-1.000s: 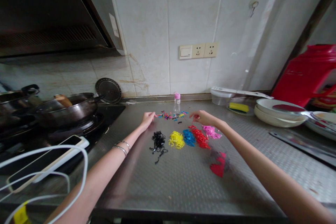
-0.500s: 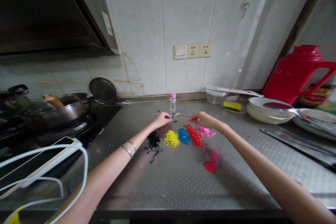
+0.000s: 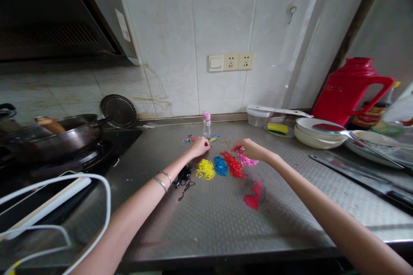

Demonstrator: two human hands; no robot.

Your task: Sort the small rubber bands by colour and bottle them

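Note:
On the steel counter point(image 3: 206, 219) lie sorted heaps of small rubber bands: black point(image 3: 183, 175), yellow point(image 3: 205, 169), blue point(image 3: 220, 165), red point(image 3: 232, 163) and pink point(image 3: 248, 161). A mixed, unsorted scatter point(image 3: 190, 139) lies behind them beside a small clear bottle with a pink cap point(image 3: 206, 123). My left hand point(image 3: 200, 146) is curled in a pinch just behind the yellow heap, at the edge of the mixed scatter. My right hand point(image 3: 249, 149) is pinched over the pink heap. What each pinch holds is too small to name.
A dark wok point(image 3: 54, 135) sits on the stove at left, with a white cable point(image 3: 64, 206) and phone in front. Stacked plates point(image 3: 319, 135), a yellow sponge point(image 3: 277, 128), a clear tub and a red thermos point(image 3: 350, 90) stand at right. A red reflection point(image 3: 253, 195) shows on the counter.
My left hand moved right from the far left of the mixed scatter to its middle, closing into a pinch. My right hand drew back over the pink heap. The view shifted rightward.

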